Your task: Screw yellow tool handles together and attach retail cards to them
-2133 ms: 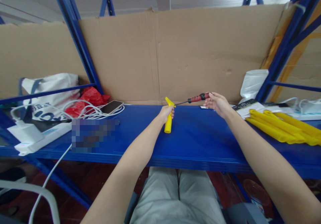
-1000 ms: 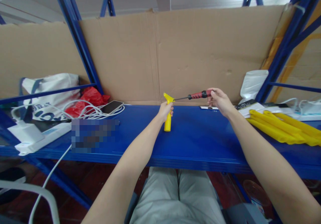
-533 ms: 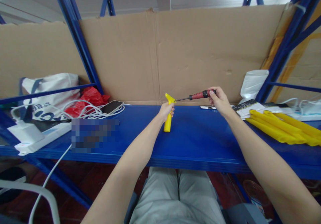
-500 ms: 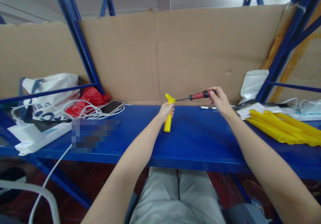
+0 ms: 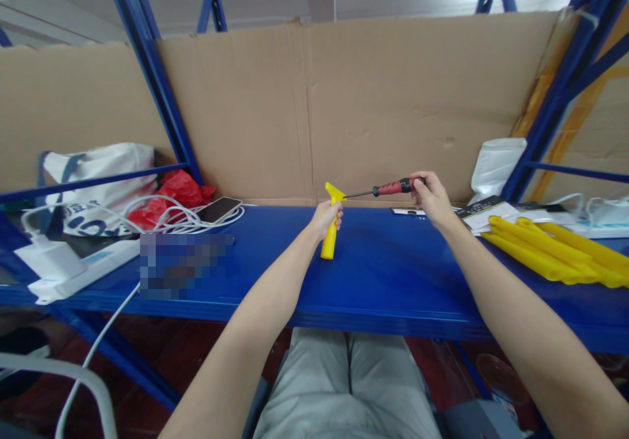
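My left hand (image 5: 327, 219) is wrapped round a yellow plastic handle (image 5: 328, 247) with a flared head, held upright over the blue shelf. In my right hand (image 5: 432, 196) is a red and black screwdriver (image 5: 392, 188), gripped by the back end of its handle. The screwdriver lies nearly level, its shaft pointing left. Its tip meets the yellow handle just below the flared head; whether a screw sits there is too small to tell.
Several yellow tubes (image 5: 550, 255) lie at the right beside printed cards (image 5: 489, 211). On the left are a phone (image 5: 220, 210), white cables, a red plastic bag (image 5: 184, 190), a power strip (image 5: 98, 268) and a cloth bag (image 5: 105, 164). Cardboard (image 5: 393, 98) stands behind the blue shelf (image 5: 275, 255).
The screwdriver and my right hand have shifted very slightly to the right. The yellow handle stays almost in the same place in my left hand.
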Tool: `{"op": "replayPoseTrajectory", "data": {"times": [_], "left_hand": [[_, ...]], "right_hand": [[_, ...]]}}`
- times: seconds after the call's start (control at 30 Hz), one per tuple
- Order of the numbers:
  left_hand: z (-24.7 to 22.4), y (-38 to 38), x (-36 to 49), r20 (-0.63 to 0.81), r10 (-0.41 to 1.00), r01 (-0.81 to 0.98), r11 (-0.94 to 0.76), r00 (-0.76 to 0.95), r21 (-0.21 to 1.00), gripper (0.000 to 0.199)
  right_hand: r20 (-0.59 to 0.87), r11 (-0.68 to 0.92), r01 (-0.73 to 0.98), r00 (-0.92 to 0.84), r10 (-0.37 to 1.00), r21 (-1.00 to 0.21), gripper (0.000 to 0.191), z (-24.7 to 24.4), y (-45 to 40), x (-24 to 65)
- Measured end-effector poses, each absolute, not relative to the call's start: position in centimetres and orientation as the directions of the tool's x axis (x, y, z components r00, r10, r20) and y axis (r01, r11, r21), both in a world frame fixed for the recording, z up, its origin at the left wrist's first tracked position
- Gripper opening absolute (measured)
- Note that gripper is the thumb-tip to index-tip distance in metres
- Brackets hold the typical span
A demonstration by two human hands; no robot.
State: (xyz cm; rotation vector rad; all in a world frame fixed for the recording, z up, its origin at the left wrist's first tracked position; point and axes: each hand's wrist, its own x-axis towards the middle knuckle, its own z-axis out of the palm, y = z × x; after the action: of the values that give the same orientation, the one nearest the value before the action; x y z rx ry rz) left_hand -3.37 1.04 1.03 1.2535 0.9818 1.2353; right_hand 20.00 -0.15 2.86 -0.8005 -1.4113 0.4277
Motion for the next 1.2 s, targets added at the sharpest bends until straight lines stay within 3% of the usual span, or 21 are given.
{"op": "replayPoseTrajectory", "data": {"times": [0.43,0.67,0.93,1.2], "left_hand": [[0.9,1.2,-3.2,0.133,0.984,-0.105,-0.121,0.116,0.987,0.02],[0.9,1.2,-3.1,0.132,0.987,-0.097,-0.124,0.086,0.988,0.02],[1.0,1.2,-3.0,0.162,0.983,-0.056,-0.157,0.091,0.986,0.019],[0.9,1.3,-3.1,0.147,0.985,-0.054,-0.142,0.095,0.988,0.02]], "right_hand": [[0.639,0.65,0.051,0.256,0.725,-0.758,0.035,3.7,-1.7,19.3],[0.516,0.53,-0.123,0.128,0.847,-0.839,0.035,4.3,-2.3,19.5],[0.587,0.62,-0.107,0.232,0.776,-0.777,0.039,4.3,-2.0,19.3],[0.564,0.589,-0.046,0.24,0.79,-0.807,0.035,4.1,-1.6,19.6]]}}
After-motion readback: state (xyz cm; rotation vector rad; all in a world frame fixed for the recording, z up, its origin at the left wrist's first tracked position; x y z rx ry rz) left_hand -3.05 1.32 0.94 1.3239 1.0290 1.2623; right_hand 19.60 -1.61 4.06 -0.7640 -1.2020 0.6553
